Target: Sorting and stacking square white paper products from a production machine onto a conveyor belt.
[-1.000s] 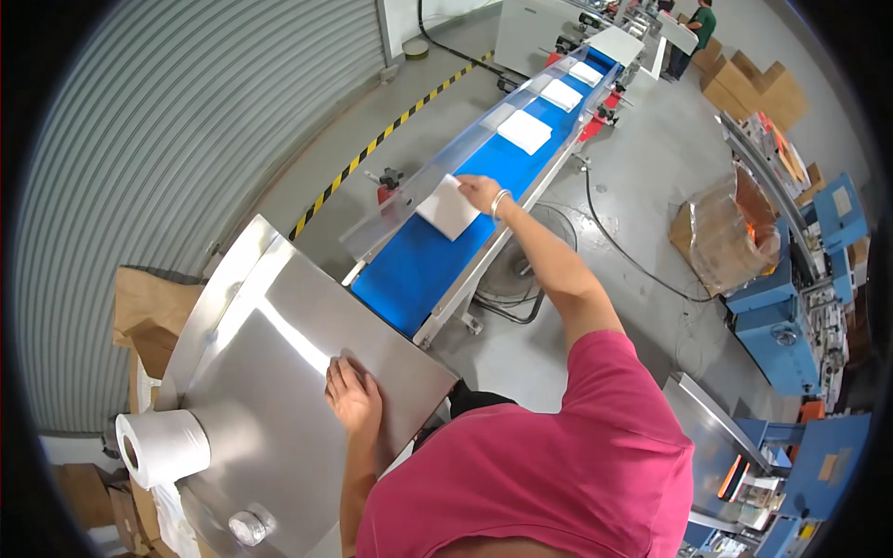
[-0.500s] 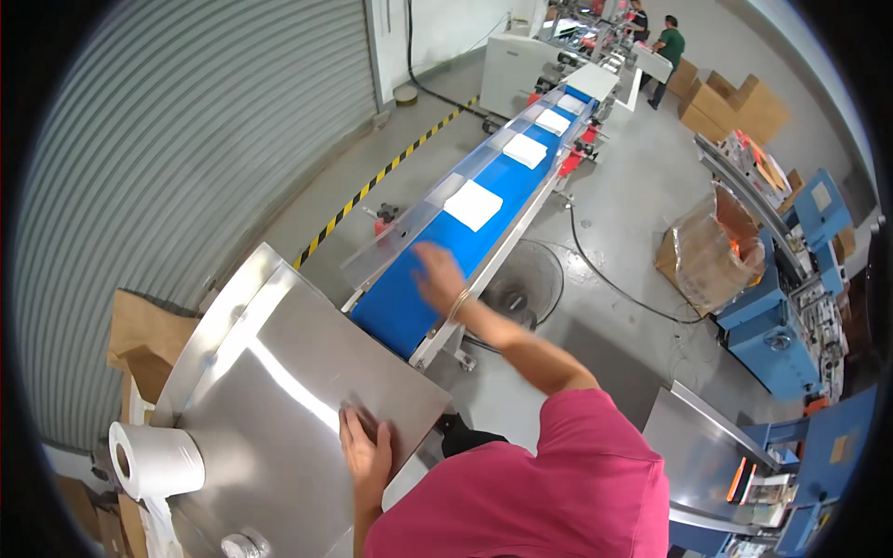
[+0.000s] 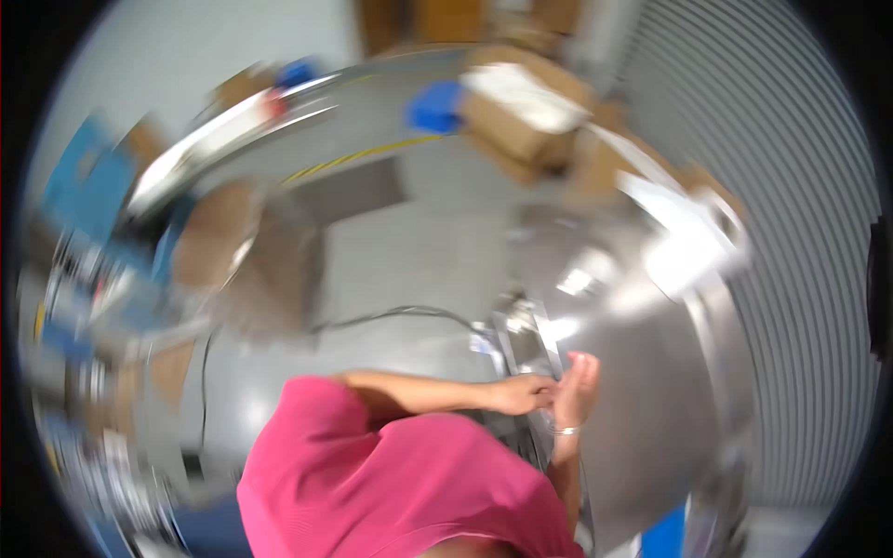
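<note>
My two hands meet over the left edge of a shiny steel table point(image 3: 642, 400). My left hand point(image 3: 521, 394) has its fingers curled and touches the palm side of my right hand; whether anything is between them is hidden. My right hand point(image 3: 577, 389), with a bracelet at the wrist, has its fingers stretched out and nothing visible in them. Beyond the hands, a white paper roll point(image 3: 686, 259) stands at the table's far right, blurred. A bit of blue conveyor belt point(image 3: 663, 535) shows at the near end of the table.
At the far side are brown cardboard boxes point(image 3: 521, 126) and a blue bin point(image 3: 434, 108). A large carton point(image 3: 279, 270) stands on the floor to the left, near blue machines point(image 3: 88, 191). A black cable point(image 3: 400, 312) crosses the floor. A ribbed shutter point(image 3: 800, 279) rises on the right.
The view has swung round, so the table is now on the right and the conveyor mostly out of sight. My right hand has left the belt and my left hand the tabletop; they now touch.
</note>
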### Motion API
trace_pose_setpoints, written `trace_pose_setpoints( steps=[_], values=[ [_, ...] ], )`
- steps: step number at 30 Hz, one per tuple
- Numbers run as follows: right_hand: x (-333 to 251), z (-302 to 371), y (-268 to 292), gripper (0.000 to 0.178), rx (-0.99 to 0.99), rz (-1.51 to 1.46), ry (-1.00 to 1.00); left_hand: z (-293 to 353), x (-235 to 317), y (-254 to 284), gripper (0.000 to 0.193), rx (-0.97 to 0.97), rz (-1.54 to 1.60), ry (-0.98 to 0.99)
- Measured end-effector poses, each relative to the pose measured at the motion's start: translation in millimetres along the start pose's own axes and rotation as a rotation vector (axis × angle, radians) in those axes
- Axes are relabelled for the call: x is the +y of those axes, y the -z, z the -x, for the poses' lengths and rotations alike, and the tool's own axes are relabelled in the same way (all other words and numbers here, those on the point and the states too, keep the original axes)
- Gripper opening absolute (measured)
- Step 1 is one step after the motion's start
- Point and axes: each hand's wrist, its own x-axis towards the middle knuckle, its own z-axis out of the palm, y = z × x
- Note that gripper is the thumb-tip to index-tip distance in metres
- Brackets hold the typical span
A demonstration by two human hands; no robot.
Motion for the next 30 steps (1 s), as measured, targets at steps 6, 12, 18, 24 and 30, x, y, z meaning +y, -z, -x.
trace_pose_setpoints(
  steps=[6, 12, 18, 24, 30],
  values=[
    [-44, 13, -176, 0.022, -0.772, -0.36, 0.234, 100, -23, 103, 0.031, 0.469, 1.19, 0.165],
    [58, 0, -291, 0.029, -1.046, -0.102, 0.021, 128, -10, 147, 0.041, 0.558, 1.564, -0.26],
    [-76, -29, -300, 0.03, -1.7, -0.417, -0.567, 121, -21, 177, 0.051, 0.778, 1.632, -0.491],
    [-67, -22, -381, 0.02, -1.93, -0.146, -0.304, 160, -97, 220, 0.034, 1.559, 1.717, -0.49],
    [-84, -25, -454, 0.037, -1.851, 0.008, 0.783, 260, -84, 288, 0.029, 1.797, 1.369, -0.593]
  ],
)
